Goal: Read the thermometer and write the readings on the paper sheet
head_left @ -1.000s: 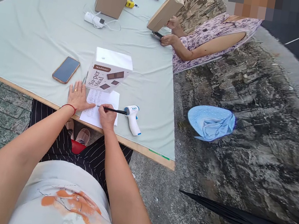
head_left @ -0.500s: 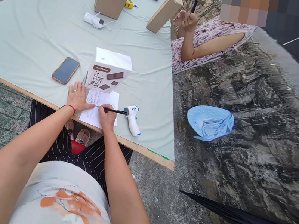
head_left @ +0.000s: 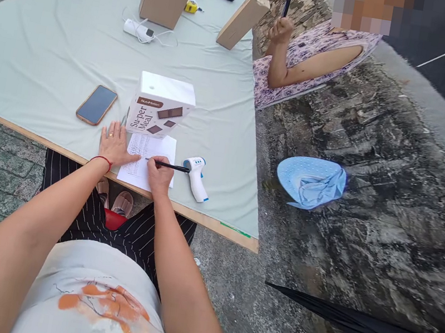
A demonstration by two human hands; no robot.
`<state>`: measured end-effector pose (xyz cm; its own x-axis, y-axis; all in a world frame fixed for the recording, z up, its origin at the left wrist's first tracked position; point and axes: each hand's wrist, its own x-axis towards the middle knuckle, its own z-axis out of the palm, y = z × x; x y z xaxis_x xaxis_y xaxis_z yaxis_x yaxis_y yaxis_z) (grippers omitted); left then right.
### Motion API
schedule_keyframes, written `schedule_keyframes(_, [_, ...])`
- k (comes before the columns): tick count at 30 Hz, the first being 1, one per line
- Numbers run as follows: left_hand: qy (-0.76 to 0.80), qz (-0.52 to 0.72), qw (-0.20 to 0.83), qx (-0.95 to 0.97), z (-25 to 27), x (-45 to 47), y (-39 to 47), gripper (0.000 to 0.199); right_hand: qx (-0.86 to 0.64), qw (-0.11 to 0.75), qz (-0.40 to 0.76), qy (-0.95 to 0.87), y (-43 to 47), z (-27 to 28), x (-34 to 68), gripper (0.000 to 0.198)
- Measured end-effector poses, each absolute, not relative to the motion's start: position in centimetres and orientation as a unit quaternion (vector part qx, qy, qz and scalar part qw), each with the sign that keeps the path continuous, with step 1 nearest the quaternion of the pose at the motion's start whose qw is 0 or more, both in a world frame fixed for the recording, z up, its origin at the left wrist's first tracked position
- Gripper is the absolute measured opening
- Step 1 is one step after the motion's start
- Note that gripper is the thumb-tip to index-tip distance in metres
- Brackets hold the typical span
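Observation:
My right hand [head_left: 159, 174] is closed round a black pen [head_left: 174, 167], whose tip rests at the writing on a white sheet of paper [head_left: 140, 177]. Flat on the table and the sheet's left edge lies my left hand [head_left: 114, 146], fingers spread, with a red string on the wrist. Just beyond the paper stands a white box [head_left: 162, 105] printed "Su-per Meal". A white and blue infrared thermometer [head_left: 196, 178] lies right of the pen's far end. To the left of the box is a phone [head_left: 97, 105] with a dark screen.
A pale green cloth covers the table [head_left: 52, 66]. Farther back are a cardboard box [head_left: 163, 2], a white device with a cable [head_left: 138, 30] and an upright cardboard piece [head_left: 243, 22]. Two people sit at the far sides. A blue hat [head_left: 310, 183] lies on rock at right.
At the far left, a white sheet by the seated person has shifted toward the table. The other person's raised hands have moved slightly. My hands stay almost where they were.

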<state>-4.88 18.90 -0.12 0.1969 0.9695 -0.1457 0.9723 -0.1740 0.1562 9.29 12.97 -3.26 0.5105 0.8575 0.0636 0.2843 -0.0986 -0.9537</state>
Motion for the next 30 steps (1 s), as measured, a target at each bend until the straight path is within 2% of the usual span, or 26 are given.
schedule_keyframes(30, [0.630, -0.001, 0.128, 0.766, 0.53, -4.87, 18.61, 0.112, -0.694, 0.536, 0.247, -0.413, 12.94, -4.14, 9.64, 0.014])
